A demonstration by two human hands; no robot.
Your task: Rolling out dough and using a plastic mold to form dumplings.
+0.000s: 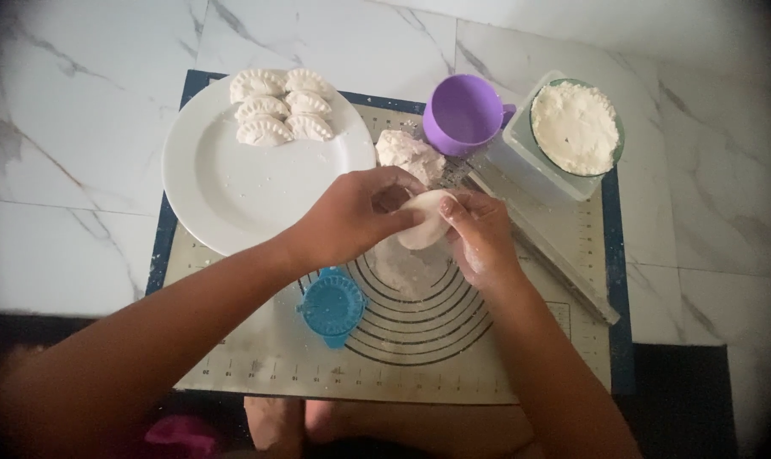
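Head view, looking straight down on a floured pastry mat (258,357) printed with concentric rings, laid over a marble-patterned surface (54,161). Both hands meet above the rings, just past the mat's middle toward 12 o'clock. Left hand (351,217): fingers curled inward, thumb and fingertips pinching the near edge of a small pale dough round (426,223); the grip is closed on the dough, not flat. Right hand (480,234): fingers bent and dusted with flour, cupping the same dough round from the 3 o'clock side, so the piece is held between the two hands and lifted off the mat. Whether the round carries filling cannot be told.

At 6 o'clock from the left hand lies a blue hinged dumpling press (333,306), resting on the mat and touched by neither hand. At 12 o'clock from the hands sits a lump of dough (409,155), with a purple cup (462,112) just beyond it. At 10 o'clock a white plate (232,191) bears six crimped dumplings (279,106) grouped at its far rim. At 2 o'clock a glass bowl of flour (576,127) stands in a clear plastic box (530,166), with a long clear strip, perhaps a ruler or lid edge (555,259), lying just beside it.
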